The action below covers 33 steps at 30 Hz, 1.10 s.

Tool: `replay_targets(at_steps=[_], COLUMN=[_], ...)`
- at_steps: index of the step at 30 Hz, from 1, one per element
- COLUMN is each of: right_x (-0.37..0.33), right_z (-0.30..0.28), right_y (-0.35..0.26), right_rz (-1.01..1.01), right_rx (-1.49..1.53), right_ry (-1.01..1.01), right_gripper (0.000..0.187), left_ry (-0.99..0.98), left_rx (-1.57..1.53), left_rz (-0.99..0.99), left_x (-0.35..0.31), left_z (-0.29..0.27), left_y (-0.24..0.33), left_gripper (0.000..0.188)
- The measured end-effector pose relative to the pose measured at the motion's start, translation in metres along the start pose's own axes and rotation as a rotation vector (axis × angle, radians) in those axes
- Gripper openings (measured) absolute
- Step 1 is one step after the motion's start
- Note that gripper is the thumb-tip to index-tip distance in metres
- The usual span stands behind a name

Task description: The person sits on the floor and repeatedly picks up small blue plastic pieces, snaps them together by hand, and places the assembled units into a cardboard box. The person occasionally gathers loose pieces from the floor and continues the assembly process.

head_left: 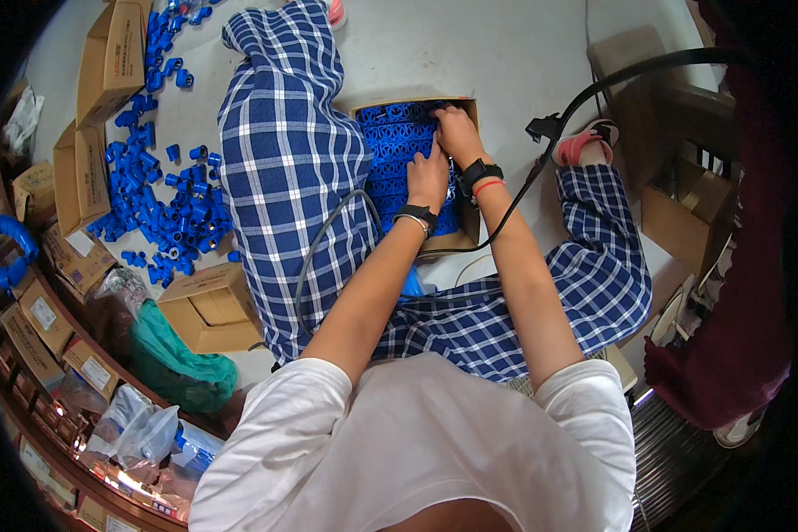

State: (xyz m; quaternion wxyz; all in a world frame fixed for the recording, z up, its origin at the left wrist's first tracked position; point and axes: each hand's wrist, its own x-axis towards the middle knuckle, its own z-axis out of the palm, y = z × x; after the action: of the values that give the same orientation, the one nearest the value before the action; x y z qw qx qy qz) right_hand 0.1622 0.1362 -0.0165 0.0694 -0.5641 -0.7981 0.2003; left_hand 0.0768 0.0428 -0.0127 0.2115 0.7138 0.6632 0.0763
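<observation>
An open cardboard box [472, 232] sits on the floor between my legs. It holds blue plastic pipe fittings [388, 152] packed in tight rows, their ends making a pattern of rings. My left hand [427, 182] lies over the middle of the rows, index finger stretched forward, the other fingers bent against the fittings. Further forward, my right hand [458, 135] reaches into the far right corner of the box. Its fingers are curled on a blue fitting there, mostly hidden by the hand.
Loose blue fittings [182, 208] lie heaped left of my leg. Beyond them stand open cartons [82, 173]; another carton [206, 310] is nearer me. A black cable [585, 97] arcs over the right side. A shelf with boxes and bags [137, 426] lines the left. Another box [687, 217] is at right.
</observation>
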Motion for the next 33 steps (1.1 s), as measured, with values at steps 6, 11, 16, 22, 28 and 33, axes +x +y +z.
replay_targets(at_steps=[6,11,16,22,28,33], right_x=[-0.0012,0.0000,-0.0009,-0.0012,0.0013,-0.0027], right_z=[0.0031,0.0019,0.0005,0.0011,-0.0004,-0.0031], right_y=[0.0016,0.0022,0.0020,0.0009,-0.0022,-0.0042], right_rz=[0.022,0.080,0.066,0.058,0.034,-0.071], right_rx=[-0.081,-0.026,-0.018,-0.056,-0.073,-0.095], right_ry=[-0.009,-0.063,-0.071,-0.042,-0.070,-0.031], right_gripper=[0.023,0.026,0.023,0.020,0.015,0.014], left_ry=[-0.011,-0.042,-0.036,-0.040,-0.050,-0.059], left_rx=[-0.021,-0.027,-0.029,-0.024,-0.032,-0.039], left_rz=[0.000,0.000,0.005,0.001,0.025,0.035], left_x=[-0.0016,-0.0015,-0.0041,-0.0061,-0.0051,-0.0068], left_z=[-0.0036,-0.0075,-0.0097,-0.0093,-0.0063,-0.0073], left_y=[0.0006,0.0010,-0.0004,-0.0017,-0.0024,-0.0019], left_gripper=[0.038,0.041,0.043,0.045,0.038,0.033])
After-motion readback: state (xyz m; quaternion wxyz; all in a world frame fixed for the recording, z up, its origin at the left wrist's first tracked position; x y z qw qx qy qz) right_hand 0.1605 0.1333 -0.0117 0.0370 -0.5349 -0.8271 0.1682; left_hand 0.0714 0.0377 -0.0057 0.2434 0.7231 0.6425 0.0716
